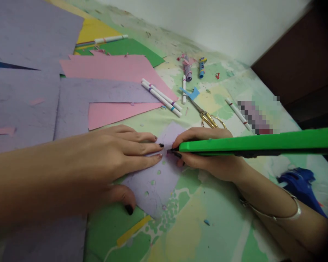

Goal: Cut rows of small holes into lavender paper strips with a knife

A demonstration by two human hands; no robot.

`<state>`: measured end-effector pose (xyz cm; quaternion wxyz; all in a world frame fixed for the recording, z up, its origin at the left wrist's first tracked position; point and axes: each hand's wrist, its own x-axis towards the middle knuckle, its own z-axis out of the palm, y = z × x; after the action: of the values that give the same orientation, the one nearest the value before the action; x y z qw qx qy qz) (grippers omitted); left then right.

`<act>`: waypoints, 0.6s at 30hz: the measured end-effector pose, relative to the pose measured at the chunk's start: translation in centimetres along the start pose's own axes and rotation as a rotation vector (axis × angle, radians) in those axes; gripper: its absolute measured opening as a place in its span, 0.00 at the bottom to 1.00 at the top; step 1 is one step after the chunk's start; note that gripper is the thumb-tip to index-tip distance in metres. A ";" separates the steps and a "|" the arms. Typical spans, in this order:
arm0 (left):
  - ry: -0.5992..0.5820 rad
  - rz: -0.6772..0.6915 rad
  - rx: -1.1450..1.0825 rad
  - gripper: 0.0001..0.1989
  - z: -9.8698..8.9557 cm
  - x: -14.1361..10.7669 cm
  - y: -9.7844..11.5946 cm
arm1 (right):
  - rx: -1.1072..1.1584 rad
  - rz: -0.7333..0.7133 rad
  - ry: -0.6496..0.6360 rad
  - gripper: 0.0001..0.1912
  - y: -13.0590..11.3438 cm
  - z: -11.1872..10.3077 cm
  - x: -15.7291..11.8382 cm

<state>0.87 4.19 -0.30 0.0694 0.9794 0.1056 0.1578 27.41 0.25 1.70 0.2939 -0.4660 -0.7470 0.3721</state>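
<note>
A pale wall (207, 25) rises behind a table laid with a patterned green and yellow cloth (215, 214). At the middle, the right hand (218, 165) is closed round the front of a green tool (248, 142), thumb on one side and fingers on the other. The left hand (118, 149) grips nothing; it lies flat, its fingertips on a lavender piece of paper (168, 185) that bears a row of small holes (153, 182). The paper lies on the cloth under both hands, with the tool's dark tip (170, 150) over it, though I can't tell whether it presses in.

To my eye, the left fingertips sit close enough to that tip to be nicked if the tool slipped, and the thin sheet could skew or tear if those fingers eased off.

The tool's long axis runs crosswise, its tip pointing left toward the left fingers. The paper's own length slants from its far right end to its near left one.

Beyond the hands lie gold-handled scissors (206, 117), two white markers (162, 95) and a large pink sheet (109, 67); a yellow strip (133, 231) rests nearer the wearer.
</note>
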 end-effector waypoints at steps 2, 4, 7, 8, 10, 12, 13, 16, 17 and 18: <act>-0.013 -0.013 -0.012 0.34 0.2 -0.1 0.3 | 0.040 0.013 0.000 0.09 0.2 0.0 0.1; -0.008 -0.041 -0.001 0.34 0.5 -0.3 0.6 | 0.095 0.034 -0.006 0.10 0.3 0.1 0.1; 0.031 -0.085 0.036 0.33 1.0 -0.6 0.9 | 0.146 0.060 0.001 0.09 0.5 0.2 0.1; 0.050 -0.090 0.043 0.33 1.1 -0.7 1.0 | 0.146 0.061 0.007 0.09 0.5 0.2 0.0; 0.046 -0.065 0.041 0.33 1.2 -0.9 0.8 | 0.117 0.054 0.018 0.10 0.4 0.3 0.0; -0.008 -0.020 0.031 0.34 1.0 -1.0 0.4 | 0.074 0.043 0.022 0.09 0.2 0.4 0.0; -0.040 -0.003 0.027 0.35 0.8 -1.0 0.2 | 0.044 0.042 0.031 0.09 0.1 0.5 0.0; -0.097 0.014 0.042 0.35 0.4 -0.8 -0.2 | -0.062 0.032 0.073 0.06 -0.3 0.7 -0.1; -0.101 0.011 0.051 0.34 0.3 -0.7 -0.2 | -0.088 0.020 0.079 0.06 -0.4 0.7 -0.1; -0.103 0.015 0.057 0.34 0.2 -0.6 -0.2 | -0.111 0.001 0.080 0.06 -0.5 0.8 -0.2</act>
<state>0.37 4.22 -0.67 0.0456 0.9886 0.0988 0.1044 26.63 -0.25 1.62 0.2971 -0.4963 -0.7540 0.3114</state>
